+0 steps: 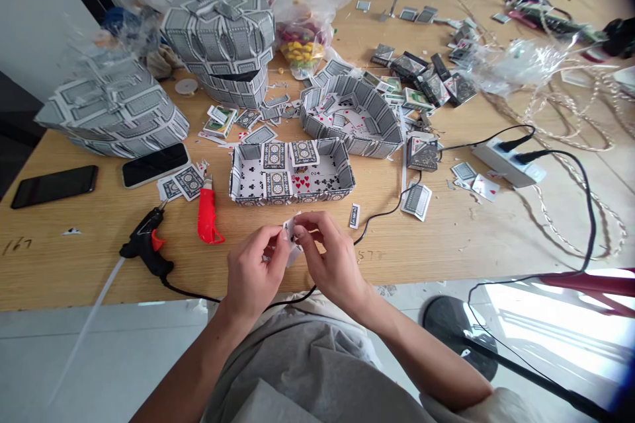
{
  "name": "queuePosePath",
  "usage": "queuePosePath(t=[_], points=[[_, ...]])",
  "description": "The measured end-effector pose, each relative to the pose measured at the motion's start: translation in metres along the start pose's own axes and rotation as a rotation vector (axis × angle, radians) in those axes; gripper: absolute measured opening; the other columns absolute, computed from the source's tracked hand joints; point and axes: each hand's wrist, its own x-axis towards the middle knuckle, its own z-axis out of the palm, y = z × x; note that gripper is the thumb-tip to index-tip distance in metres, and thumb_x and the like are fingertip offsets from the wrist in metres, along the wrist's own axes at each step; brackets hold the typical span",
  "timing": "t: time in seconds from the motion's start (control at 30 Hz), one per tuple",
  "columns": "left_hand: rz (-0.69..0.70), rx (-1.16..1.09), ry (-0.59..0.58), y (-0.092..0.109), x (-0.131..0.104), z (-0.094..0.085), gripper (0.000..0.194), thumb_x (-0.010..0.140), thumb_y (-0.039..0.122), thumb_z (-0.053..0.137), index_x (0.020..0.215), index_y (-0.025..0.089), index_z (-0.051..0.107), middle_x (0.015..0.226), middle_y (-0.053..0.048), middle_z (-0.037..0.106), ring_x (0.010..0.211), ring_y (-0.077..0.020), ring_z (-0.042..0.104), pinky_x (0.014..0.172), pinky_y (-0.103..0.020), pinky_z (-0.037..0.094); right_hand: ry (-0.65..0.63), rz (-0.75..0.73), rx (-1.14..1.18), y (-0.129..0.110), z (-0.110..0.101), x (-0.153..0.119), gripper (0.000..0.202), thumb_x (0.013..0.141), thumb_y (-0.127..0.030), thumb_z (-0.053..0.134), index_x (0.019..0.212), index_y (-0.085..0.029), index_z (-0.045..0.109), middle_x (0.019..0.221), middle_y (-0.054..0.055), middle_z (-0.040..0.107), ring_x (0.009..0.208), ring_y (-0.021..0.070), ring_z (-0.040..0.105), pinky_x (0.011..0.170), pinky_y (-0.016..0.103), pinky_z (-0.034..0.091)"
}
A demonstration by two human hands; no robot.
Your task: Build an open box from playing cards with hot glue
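Note:
Between my two hands, just over the table's front edge, is a small folded playing card (292, 232) with a 4 showing. My left hand (258, 263) pinches its left side with thumb and forefinger. On its right side, the thumb and fingers of my right hand (331, 256) are closed. Beyond them stands a rectangular open box made of cards (317, 199), with patterned card backs (276, 156) laid over its middle. A small card strip (354, 216) lies to the right of my right hand.
A glue gun (146, 241), a red cutter (207, 213) and two phones (54, 186) lie left. Behind are a card-walled tray (354, 112) and card-covered boxes (218, 26). A power strip (508, 164), black cable and twisted cord are at right.

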Motion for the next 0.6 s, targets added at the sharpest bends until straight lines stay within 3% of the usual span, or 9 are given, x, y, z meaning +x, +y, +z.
queuePosePath(t=[0.2,0.37,0.47,0.6], points=[[0.130,0.084,-0.013,-0.0019,-0.0002,0.0020,0.011,0.106,0.017,0.063,0.100,0.018,0.072,0.083,-0.001,0.078,0.067,-0.0110,0.071,0.069,-0.020,0.053,0.099,-0.063,-0.039,0.0038,0.0037,-0.0006,0.009,0.106,-0.016,0.066,0.107,-0.023,0.072,0.100,0.003,0.079,0.088,0.0158,0.076,0.078,0.026,0.063],[0.223,0.111,-0.023,-0.0023,0.0027,0.0021,0.010,0.105,0.015,0.063,0.100,0.016,0.072,0.083,-0.002,0.078,0.071,-0.0120,0.074,0.070,-0.020,0.052,0.063,-0.102,-0.164,0.0079,0.0015,-0.0021,0.008,0.109,-0.019,0.061,0.105,-0.022,0.068,0.100,0.005,0.077,0.087,0.0183,0.072,0.078,0.029,0.059],[0.215,0.100,-0.038,-0.0041,0.0023,0.0022,0.010,0.105,0.015,0.063,0.101,0.016,0.072,0.084,-0.002,0.079,0.072,-0.0128,0.075,0.071,-0.021,0.053,-0.006,-0.118,-0.240,0.0074,-0.0009,-0.0006,0.009,0.111,-0.021,0.055,0.105,-0.022,0.061,0.098,0.006,0.072,0.081,0.0188,0.068,0.073,0.030,0.055],[0.100,0.058,-0.048,-0.0064,-0.0011,0.0022,0.012,0.105,0.019,0.063,0.100,0.018,0.074,0.082,-0.001,0.079,0.067,-0.0120,0.073,0.068,-0.020,0.054,-0.064,-0.137,-0.318,0.0055,-0.0015,0.0012,0.011,0.113,-0.021,0.047,0.104,-0.023,0.053,0.097,0.006,0.065,0.081,0.0204,0.065,0.072,0.032,0.051]])
